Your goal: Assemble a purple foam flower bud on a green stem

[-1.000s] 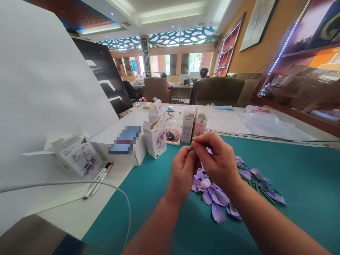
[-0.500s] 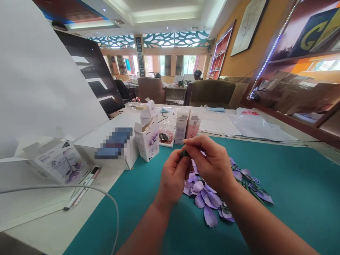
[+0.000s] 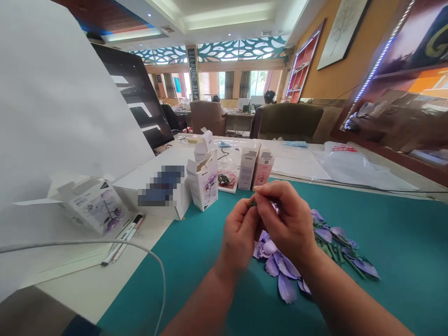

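My left hand (image 3: 241,233) and my right hand (image 3: 289,217) meet above the teal mat (image 3: 199,261), fingertips pinched together. Between them is a small dark green piece (image 3: 253,203), mostly covered by the fingers, so its exact kind does not show. Under and beyond my hands lies a pile of loose purple petals (image 3: 287,287), partly hidden by my right hand and forearm. To the right of my right wrist are green stem pieces (image 3: 336,254) mixed with more purple petals.
Open flower-printed boxes (image 3: 203,184) stand along the mat's far left edge, with two narrow cartons (image 3: 248,170) behind my hands. Markers (image 3: 122,240) and a grey cable (image 3: 163,280) lie on the left. A plastic bag (image 3: 345,161) rests at the far right. Seated people are in the background.
The whole view has shifted, so the scene sits further right. Both hands stay pinched together on the small green piece, with the fingers slightly rearranged.
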